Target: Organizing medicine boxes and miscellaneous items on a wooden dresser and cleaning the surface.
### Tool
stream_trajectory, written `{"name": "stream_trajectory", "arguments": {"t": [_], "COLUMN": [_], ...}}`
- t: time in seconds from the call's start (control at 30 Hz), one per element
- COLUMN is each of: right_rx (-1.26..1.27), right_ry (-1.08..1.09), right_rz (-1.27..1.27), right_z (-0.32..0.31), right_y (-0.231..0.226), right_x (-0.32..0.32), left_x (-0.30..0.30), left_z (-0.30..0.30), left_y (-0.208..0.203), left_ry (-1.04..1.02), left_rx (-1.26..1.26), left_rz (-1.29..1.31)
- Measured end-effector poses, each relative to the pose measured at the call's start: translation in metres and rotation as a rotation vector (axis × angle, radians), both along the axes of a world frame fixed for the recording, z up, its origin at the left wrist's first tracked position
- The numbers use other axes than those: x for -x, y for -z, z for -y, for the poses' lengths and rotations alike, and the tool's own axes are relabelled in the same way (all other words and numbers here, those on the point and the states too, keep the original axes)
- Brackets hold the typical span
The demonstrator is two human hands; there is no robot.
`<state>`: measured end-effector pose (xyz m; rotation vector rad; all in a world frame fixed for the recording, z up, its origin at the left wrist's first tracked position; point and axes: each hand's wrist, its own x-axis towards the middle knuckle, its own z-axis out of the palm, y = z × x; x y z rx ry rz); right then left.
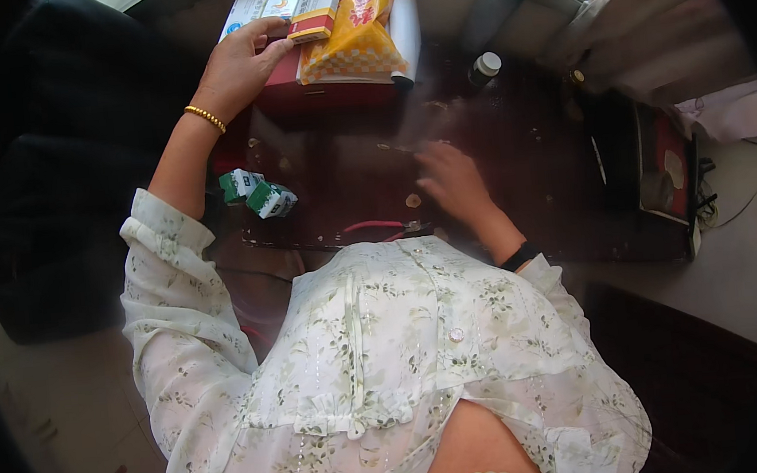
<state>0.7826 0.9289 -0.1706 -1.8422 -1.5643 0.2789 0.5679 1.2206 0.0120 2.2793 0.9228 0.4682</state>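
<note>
At the far left of the table, my left hand (245,66) pinches the lower end of a slim white, yellow and red carton (315,19) between thumb and fingers. The carton lies against a yellow-orange plastic package (358,33). Two pale cartons (264,4) stand behind my fingers. These things rest on a dark red box (305,97). My right hand (456,181) hovers over or rests on the dark table, thumb and fingers apart, slightly blurred, with nothing visible in it. Nearest to it is a pair of red-handled pliers (376,225) by the table's near edge.
Two small green-and-white boxes (271,200) lie beside my left forearm. A dark bottle with a white cap (485,68) stands at the back right of the worn, dark red table (513,137). A dark case (657,161) and cables are farther right, below a pale curtain (655,28).
</note>
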Motion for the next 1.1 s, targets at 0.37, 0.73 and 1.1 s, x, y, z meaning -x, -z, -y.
{"name": "stream_trajectory", "arguments": {"t": [0.37,0.73,1.1], "right_rx": [-0.104,0.114,0.166], "right_ry": [-0.098,-0.637,-0.021], "right_rz": [0.202,0.289,0.406], "right_z": [-0.006,0.008,-0.020], "right_y": [-0.016,-0.003,0.009], "right_x": [-0.006,0.056,-0.043], "left_x": [0.027,0.052,0.024], "left_z": [0.107,0.147,0.135], "left_y": [-0.023,0.015,0.017], "left_ry": [0.122,-0.045,-0.046], "left_rx": [-0.005,0.166,0.169], "left_rz": [0.089,0.191,0.197]}}
